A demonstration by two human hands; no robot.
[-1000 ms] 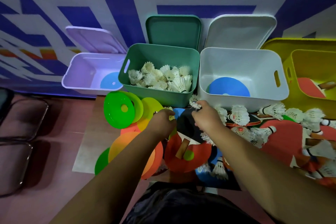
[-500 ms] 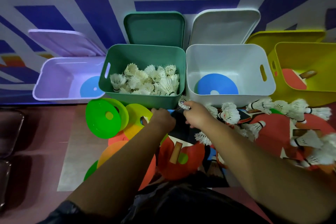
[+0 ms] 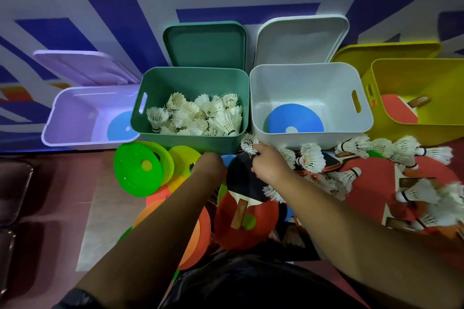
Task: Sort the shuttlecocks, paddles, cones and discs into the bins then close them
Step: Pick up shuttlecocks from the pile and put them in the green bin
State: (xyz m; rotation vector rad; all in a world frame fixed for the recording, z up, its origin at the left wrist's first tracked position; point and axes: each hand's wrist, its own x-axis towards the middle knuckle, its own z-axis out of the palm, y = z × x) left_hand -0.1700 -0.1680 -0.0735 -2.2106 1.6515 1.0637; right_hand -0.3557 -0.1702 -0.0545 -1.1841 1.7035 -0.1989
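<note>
Four open bins stand in a row against the wall. The lilac bin (image 3: 72, 118) holds a blue disc (image 3: 120, 129). The green bin (image 3: 193, 75) is filled with white shuttlecocks (image 3: 200, 115). The white bin (image 3: 311, 70) holds a blue cone (image 3: 293, 120). The yellow bin (image 3: 414, 65) holds a red paddle (image 3: 399, 110). My right hand (image 3: 268, 165) pinches a shuttlecock (image 3: 248, 144) just in front of the gap between the green and white bins. My left hand (image 3: 209, 165) is curled over the pile beside it, its fingers hidden.
On the floor in front lie green cones (image 3: 136, 169), a yellow cone (image 3: 183, 158), orange discs (image 3: 195, 233), red paddles (image 3: 246, 218) and loose shuttlecocks (image 3: 401, 148). Each bin's lid leans behind it, such as the green lid (image 3: 204, 44). Dark chairs (image 3: 12, 195) stand at left.
My right hand has lifted the shuttlecock off the pile and moved it forward toward the bins. My left hand has edged forward too. The view has shifted a little to the right.
</note>
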